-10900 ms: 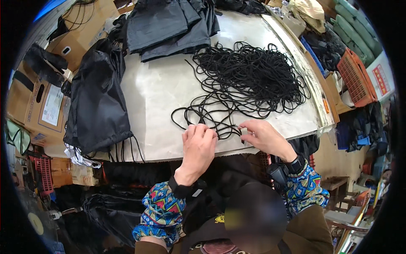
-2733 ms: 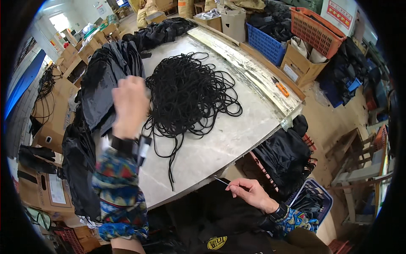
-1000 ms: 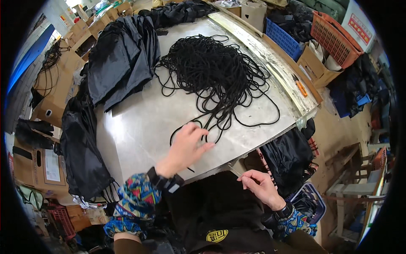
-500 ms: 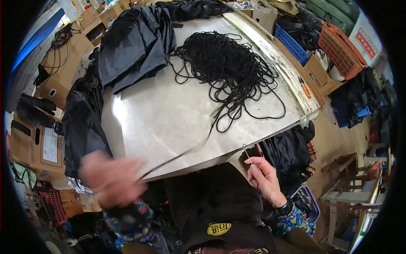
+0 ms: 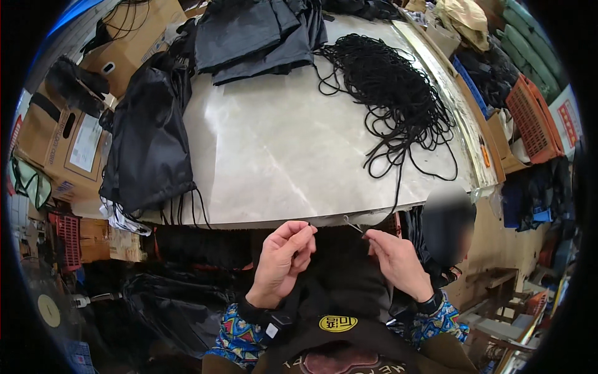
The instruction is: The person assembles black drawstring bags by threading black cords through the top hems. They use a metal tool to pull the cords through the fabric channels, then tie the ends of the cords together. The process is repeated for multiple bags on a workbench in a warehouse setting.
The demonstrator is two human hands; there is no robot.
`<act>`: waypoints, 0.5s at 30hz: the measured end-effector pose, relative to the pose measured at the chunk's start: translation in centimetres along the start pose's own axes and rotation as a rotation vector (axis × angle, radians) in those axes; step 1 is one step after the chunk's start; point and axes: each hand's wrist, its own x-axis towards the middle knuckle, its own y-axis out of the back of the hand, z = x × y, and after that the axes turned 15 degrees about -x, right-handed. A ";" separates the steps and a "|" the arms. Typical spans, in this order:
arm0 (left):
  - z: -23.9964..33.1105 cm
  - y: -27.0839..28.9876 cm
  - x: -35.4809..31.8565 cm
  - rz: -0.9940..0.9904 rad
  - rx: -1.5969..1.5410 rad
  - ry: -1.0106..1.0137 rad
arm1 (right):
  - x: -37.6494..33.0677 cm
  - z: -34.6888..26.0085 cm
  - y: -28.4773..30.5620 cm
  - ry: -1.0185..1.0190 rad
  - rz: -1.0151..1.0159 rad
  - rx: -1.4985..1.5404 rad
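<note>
Black cord (image 5: 398, 193) runs from the tangle (upper right) down off the tabletop (image 5: 280, 149) edge; left hand (image 5: 283, 262) and right hand (image 5: 395, 262) pinch it.

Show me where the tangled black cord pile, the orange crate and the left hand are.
tangled black cord pile (image 5: 387, 87), head view, on the dense middle of the heap.
orange crate (image 5: 531, 118), head view, on its slatted side wall.
left hand (image 5: 281, 262), head view, on the back of the hand.
</note>
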 end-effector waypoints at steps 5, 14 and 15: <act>-0.2 0.3 0.3 -0.004 0.115 -0.066 | -2.1 0.9 2.2 -0.081 -0.285 -0.585; -0.9 0.0 0.0 -0.026 0.302 -0.209 | 1.1 -4.5 3.4 -0.552 -0.635 1.045; -0.8 -0.3 -0.3 -0.013 0.336 -0.252 | 1.1 -4.4 3.0 -0.551 -0.625 1.097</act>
